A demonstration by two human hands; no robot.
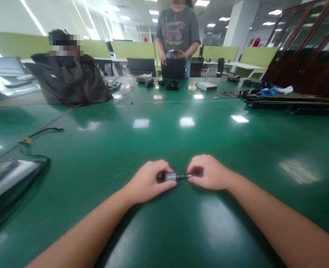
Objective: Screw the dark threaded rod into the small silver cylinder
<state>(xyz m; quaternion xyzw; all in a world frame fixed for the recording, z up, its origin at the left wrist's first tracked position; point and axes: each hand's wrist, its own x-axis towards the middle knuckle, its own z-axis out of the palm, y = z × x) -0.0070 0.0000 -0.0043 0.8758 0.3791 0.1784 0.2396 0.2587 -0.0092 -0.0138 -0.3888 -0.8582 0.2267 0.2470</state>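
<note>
Cylinder (pixel 170 176), grey, with a thin dark rod (pixel 182 176), lying between two hands toward the near edge of the green bench (pixel 164 139).
The left hand (pixel 150 179) has thumb and fingers clamped on the cylinder; the right hand (pixel 209 173) pinches the rod's far end. Whether it touches the benchtop, I cannot tell. A white box (pixel 207 86) sits by the far edge, long dark strips (pixel 293 106) near the far right corner, and a black cable (pixel 47 129) toward the left edge.

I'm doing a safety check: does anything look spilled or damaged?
Nothing stands out. Bright patches on the green table look like light reflections, not spills; the held grey cylinder is too small to judge for damage.
</note>
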